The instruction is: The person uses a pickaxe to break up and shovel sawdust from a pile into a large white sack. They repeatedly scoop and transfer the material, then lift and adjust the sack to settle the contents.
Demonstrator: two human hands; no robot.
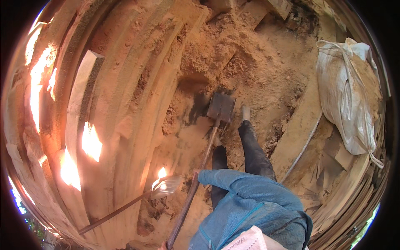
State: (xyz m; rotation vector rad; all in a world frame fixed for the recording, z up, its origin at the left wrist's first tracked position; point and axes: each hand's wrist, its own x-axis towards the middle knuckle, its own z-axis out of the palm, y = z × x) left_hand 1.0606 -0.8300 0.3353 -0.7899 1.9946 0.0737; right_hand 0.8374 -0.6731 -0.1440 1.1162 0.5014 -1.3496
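A long-handled shovel (221, 107) with a dark square blade lies in front of my feet, its blade down on the reddish-brown sawdust (258, 71). Its wooden handle runs back toward the lower edge. Partway along it, my right hand (196, 174), in a blue sleeve reaching across my body, is closed round the handle. Farther back, my left hand (164, 246) grips near the handle's end and is mostly cut off by the lower edge. The blade looks bare of any load.
Sawdust-covered timber beams (125, 87) line the left side, with bright sunlit patches. A second shovel (166, 186) leans there. A white sack (343, 104) filled with sawdust stands at the right, near a long board (298, 129) and wood offcuts (343, 156).
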